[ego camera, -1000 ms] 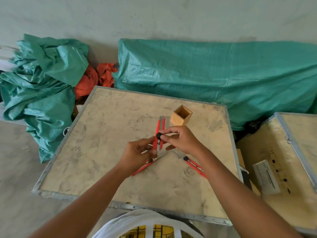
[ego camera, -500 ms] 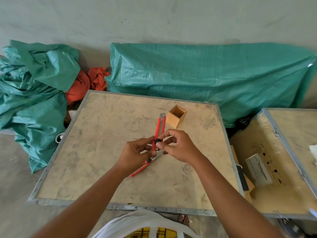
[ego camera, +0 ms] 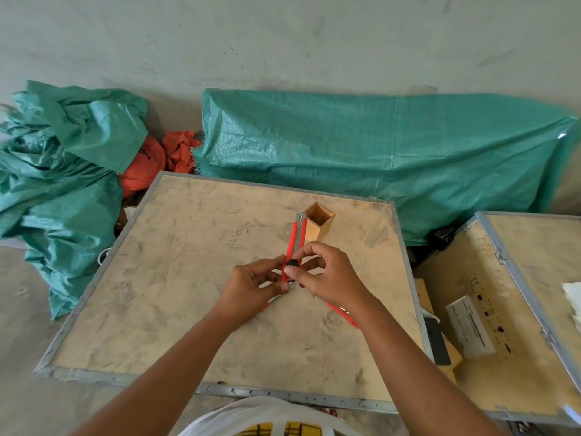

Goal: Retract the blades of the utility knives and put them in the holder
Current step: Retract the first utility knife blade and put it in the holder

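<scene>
I hold a red utility knife [ego camera: 296, 237] upright over the middle of the table, its metal tip pointing away towards the wooden holder [ego camera: 318, 225]. My left hand [ego camera: 254, 289] grips its lower end. My right hand [ego camera: 327, 275] pinches the black slider knob [ego camera: 291, 264] with thumb and forefinger. No blade shows past the tip. Two more red knives lie on the table under my hands: one [ego camera: 266, 306] peeks out below my left hand, one [ego camera: 344, 313] shows beside my right wrist. The square holder stands upright, open and empty-looking, just past the knife's tip.
The table [ego camera: 157, 309] is a plywood top with a metal rim. Green tarpaulin bundles [ego camera: 377, 152] lie behind it and to the left, with orange cloth [ego camera: 151, 162] between. A second crate [ego camera: 518, 294] with a white box stands at the right.
The camera has tilted, so the scene sits lower in the frame. My right thumb and forefinger have slid the black knob down the knife's body towards my left hand.
</scene>
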Demonstrator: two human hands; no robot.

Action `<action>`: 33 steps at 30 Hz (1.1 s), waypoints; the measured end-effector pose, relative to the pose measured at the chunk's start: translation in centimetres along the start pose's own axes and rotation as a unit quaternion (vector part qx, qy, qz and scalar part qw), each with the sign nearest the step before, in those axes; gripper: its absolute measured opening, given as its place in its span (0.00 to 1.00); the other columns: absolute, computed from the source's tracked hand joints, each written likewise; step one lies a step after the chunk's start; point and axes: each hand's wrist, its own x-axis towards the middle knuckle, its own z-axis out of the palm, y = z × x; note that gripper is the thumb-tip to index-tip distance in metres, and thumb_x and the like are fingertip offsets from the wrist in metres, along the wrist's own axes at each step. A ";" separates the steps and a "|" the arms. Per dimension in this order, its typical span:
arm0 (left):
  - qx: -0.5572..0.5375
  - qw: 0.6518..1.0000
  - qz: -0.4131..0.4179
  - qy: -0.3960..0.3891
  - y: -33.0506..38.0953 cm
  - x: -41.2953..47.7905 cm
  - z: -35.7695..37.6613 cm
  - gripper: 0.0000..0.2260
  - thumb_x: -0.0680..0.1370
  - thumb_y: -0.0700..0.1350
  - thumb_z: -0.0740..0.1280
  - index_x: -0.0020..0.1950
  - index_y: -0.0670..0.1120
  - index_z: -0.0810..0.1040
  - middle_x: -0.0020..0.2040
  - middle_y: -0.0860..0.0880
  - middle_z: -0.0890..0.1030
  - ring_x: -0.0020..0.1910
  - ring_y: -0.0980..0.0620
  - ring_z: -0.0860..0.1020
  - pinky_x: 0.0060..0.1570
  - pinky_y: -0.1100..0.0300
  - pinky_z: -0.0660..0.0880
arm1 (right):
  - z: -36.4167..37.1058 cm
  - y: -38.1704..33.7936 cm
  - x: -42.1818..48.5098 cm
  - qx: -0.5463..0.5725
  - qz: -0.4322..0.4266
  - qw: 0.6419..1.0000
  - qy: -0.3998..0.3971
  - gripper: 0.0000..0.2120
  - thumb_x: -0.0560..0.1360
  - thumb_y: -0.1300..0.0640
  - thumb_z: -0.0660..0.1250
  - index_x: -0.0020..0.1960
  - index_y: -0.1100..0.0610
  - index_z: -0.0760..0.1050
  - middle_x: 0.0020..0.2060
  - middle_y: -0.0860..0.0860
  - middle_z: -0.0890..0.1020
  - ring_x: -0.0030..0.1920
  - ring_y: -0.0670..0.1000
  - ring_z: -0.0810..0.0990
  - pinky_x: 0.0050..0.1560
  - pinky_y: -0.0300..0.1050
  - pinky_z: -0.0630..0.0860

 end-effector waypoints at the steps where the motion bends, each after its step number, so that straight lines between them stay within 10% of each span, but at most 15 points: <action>1: 0.002 1.000 0.001 0.006 0.0 0.2 0.2 0.23 0.70 0.31 0.75 0.64 0.43 0.80 0.52 0.43 0.86 0.47 0.49 0.85 0.47 0.60 0.81 | -0.3 0.1 0.2 0.007 -0.006 1.000 -0.013 0.11 0.72 0.51 0.79 0.53 0.46 0.83 0.51 0.46 0.87 0.48 0.49 0.88 0.50 0.53 0.87; 22: 0.127 0.991 -0.040 -0.009 -1.6 15.4 5.1 0.23 0.70 0.35 0.77 0.61 0.52 0.82 0.47 0.58 0.86 0.44 0.54 0.85 0.55 0.54 0.81 | -8.0 6.9 13.8 0.066 0.053 0.993 0.081 0.13 0.76 0.66 0.73 0.56 0.51 0.84 0.53 0.56 0.85 0.47 0.56 0.89 0.44 0.54 0.88; 33: 0.327 0.935 -0.130 0.050 -6.5 26.2 8.7 0.42 0.69 0.54 0.78 0.77 0.47 0.62 0.76 0.46 0.66 0.73 0.45 0.66 0.70 0.51 0.67 | -8.7 12.9 22.2 -0.041 0.055 0.977 0.201 0.15 0.75 0.66 0.75 0.59 0.54 0.86 0.55 0.53 0.87 0.46 0.53 0.88 0.51 0.53 0.87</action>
